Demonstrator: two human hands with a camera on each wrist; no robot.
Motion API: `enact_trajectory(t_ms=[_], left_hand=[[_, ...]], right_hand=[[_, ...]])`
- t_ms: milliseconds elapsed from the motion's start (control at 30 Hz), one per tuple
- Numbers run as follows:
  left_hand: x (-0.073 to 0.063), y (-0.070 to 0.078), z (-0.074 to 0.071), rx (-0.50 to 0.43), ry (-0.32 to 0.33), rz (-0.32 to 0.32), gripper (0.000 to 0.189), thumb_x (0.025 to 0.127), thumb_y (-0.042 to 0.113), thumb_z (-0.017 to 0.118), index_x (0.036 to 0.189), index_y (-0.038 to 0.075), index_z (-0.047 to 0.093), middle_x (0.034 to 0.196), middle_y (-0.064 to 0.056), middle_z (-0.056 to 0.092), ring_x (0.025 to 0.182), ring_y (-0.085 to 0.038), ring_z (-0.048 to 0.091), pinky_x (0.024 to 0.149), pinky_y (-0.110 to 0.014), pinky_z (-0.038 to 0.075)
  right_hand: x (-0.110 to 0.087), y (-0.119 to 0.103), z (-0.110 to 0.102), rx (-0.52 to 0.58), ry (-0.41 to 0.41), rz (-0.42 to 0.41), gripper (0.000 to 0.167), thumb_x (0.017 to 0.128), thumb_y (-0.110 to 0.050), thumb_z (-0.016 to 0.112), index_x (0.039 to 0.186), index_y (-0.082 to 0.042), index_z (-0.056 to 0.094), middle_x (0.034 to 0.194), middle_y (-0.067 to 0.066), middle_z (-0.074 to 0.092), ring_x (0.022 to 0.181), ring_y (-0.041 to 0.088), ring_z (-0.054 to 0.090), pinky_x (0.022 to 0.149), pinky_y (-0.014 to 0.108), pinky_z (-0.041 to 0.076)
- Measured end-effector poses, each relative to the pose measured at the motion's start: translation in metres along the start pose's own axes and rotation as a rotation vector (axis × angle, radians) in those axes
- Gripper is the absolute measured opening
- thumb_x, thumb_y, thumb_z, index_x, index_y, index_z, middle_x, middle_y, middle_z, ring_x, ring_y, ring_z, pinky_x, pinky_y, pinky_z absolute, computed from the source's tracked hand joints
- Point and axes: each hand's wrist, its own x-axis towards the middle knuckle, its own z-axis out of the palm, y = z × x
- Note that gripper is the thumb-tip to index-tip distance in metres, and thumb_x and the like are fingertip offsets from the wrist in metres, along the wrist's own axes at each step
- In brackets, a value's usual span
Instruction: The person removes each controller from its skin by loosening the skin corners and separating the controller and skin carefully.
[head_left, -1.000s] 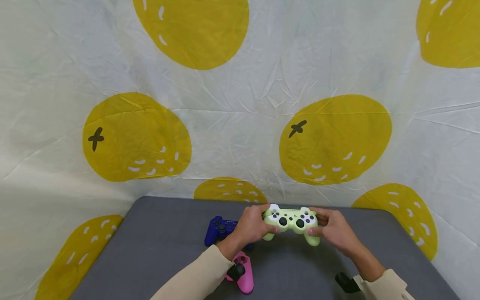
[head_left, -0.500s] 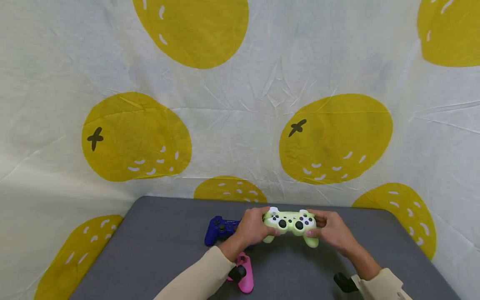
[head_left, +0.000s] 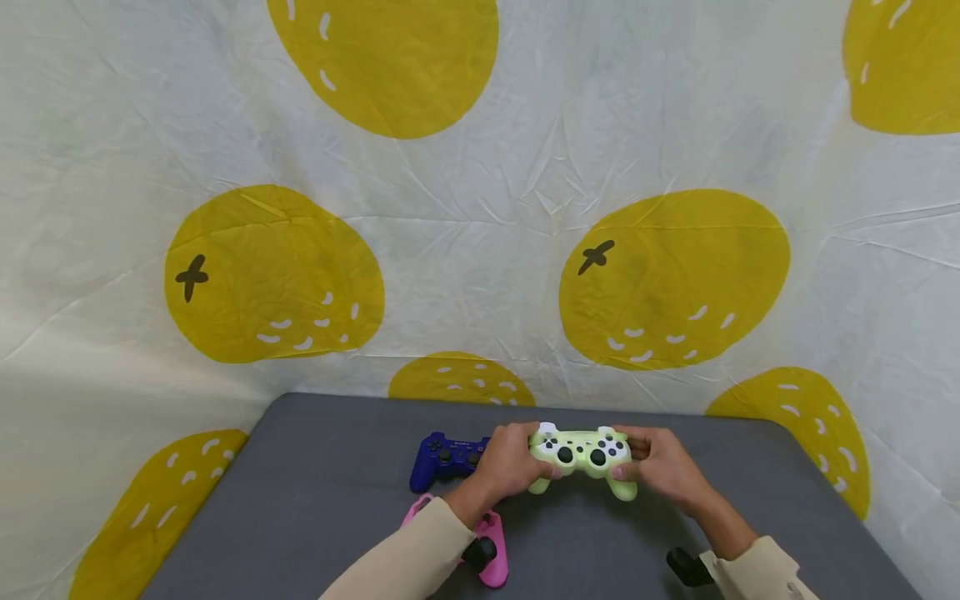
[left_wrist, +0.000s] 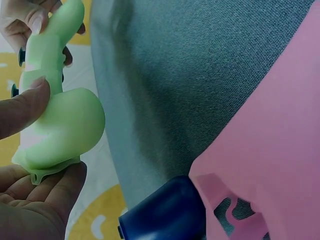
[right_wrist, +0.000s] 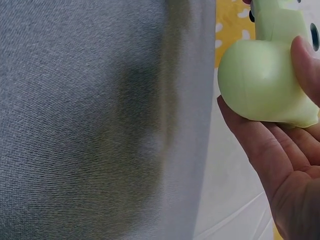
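A white game controller (head_left: 581,455) sits in a pale green silicone cover (head_left: 622,490), held up over the table by both hands, its buttons and sticks facing me. My left hand (head_left: 514,460) grips the left end, thumb on the front and fingers behind. In the left wrist view the edge of the cover (left_wrist: 75,122) flares out, with a small loop, just above the fingers. My right hand (head_left: 666,468) holds the opposite end, thumb near the right stick. The right wrist view shows that hand's fingers under the cover's rounded grip (right_wrist: 255,82).
A blue game controller (head_left: 427,465) lies on the grey table (head_left: 322,492), partly behind the left hand. Nearer me is a pink silicone cover (head_left: 493,568) with cut-outs, partly hidden by the left sleeve. A white cloth (head_left: 465,275) with yellow fruit prints hangs behind the table.
Both hands and the green-covered controller have sunk slightly in the head view. The left sleeve has shifted a little right, and more of the pink cover shows to its left.
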Motion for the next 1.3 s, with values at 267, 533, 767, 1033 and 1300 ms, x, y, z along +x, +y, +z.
enact_trajectory(t_ms=[267, 533, 767, 1033, 1300], left_hand=[[0.002, -0.003, 0.007, 0.049, 0.001, -0.011, 0.063, 0.071, 0.024, 0.096, 0.126, 0.003, 0.072, 0.094, -0.007, 0.074, 0.072, -0.01, 0.054, 0.062, -0.021, 0.044], [0.003, -0.008, 0.013, 0.062, -0.007, -0.053, 0.056, 0.071, 0.025, 0.097, 0.119, 0.006, 0.075, 0.091, -0.005, 0.072, 0.078, -0.015, 0.054, 0.063, -0.023, 0.043], [0.005, -0.012, 0.019, 0.093, -0.016, -0.098, 0.062, 0.07, 0.026, 0.097, 0.124, 0.005, 0.074, 0.099, -0.008, 0.073, 0.087, -0.02, 0.056, 0.068, -0.027, 0.046], [0.007, -0.014, 0.02, 0.104, -0.013, -0.104, 0.058, 0.07, 0.025, 0.097, 0.12, 0.005, 0.076, 0.098, -0.008, 0.073, 0.086, -0.02, 0.058, 0.07, -0.029, 0.048], [0.011, -0.019, 0.024, 0.127, -0.026, -0.102, 0.057, 0.071, 0.025, 0.096, 0.119, 0.002, 0.075, 0.108, -0.013, 0.077, 0.092, -0.025, 0.067, 0.078, -0.035, 0.055]], right_hand=[[0.004, 0.013, 0.001, 0.0, -0.015, -0.015, 0.068, 0.08, 0.001, 0.084, 0.139, 0.018, 0.054, 0.129, 0.036, 0.066, 0.107, 0.021, 0.075, 0.079, 0.023, 0.059], [0.01, 0.025, 0.002, -0.017, -0.024, -0.018, 0.069, 0.08, 0.001, 0.084, 0.138, 0.02, 0.053, 0.128, 0.037, 0.066, 0.108, 0.025, 0.075, 0.079, 0.022, 0.058], [0.012, 0.031, 0.004, 0.013, -0.061, -0.009, 0.07, 0.082, 0.004, 0.081, 0.141, 0.022, 0.048, 0.129, 0.039, 0.065, 0.109, 0.034, 0.075, 0.077, 0.024, 0.059], [0.016, 0.039, 0.008, 0.015, -0.012, 0.037, 0.071, 0.08, 0.005, 0.083, 0.14, 0.021, 0.049, 0.128, 0.038, 0.066, 0.109, 0.039, 0.074, 0.076, 0.025, 0.059], [0.019, 0.041, 0.013, -0.078, 0.051, 0.078, 0.068, 0.074, 0.0, 0.089, 0.134, 0.015, 0.061, 0.122, 0.03, 0.072, 0.103, 0.029, 0.075, 0.076, 0.024, 0.057]])
